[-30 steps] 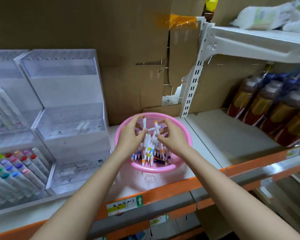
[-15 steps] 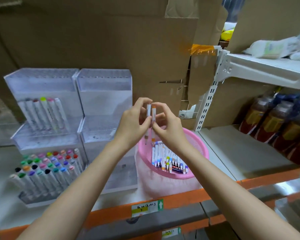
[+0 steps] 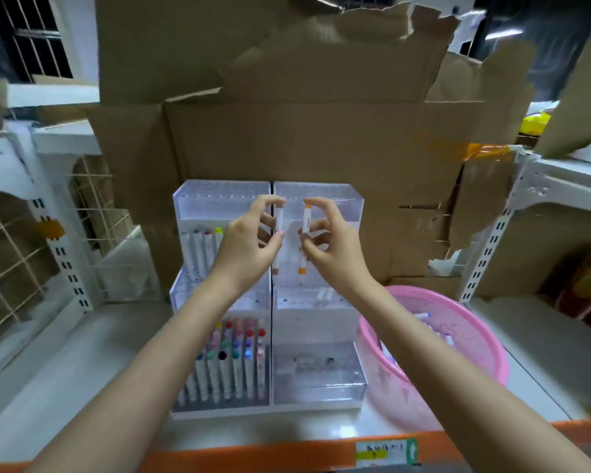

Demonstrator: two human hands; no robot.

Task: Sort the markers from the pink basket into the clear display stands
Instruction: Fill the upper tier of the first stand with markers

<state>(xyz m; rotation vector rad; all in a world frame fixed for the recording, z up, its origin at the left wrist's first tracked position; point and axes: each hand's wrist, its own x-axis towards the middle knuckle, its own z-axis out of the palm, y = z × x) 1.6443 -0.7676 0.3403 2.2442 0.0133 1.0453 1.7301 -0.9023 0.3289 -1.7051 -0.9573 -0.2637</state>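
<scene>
Orange-capped markers [image 3: 303, 233] half-hidden by hands [image 3: 331, 244].

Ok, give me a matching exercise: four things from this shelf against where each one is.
Things:
1. left hand
2. right hand
3. pink basket
4. left display stand

Places or states:
A. right of both stands
B. holds the orange-capped marker
C. rows of coloured markers in its lowest tier
D. holds the other marker

Pairs: 1-D, 2-B, 3-A, 4-C
</scene>
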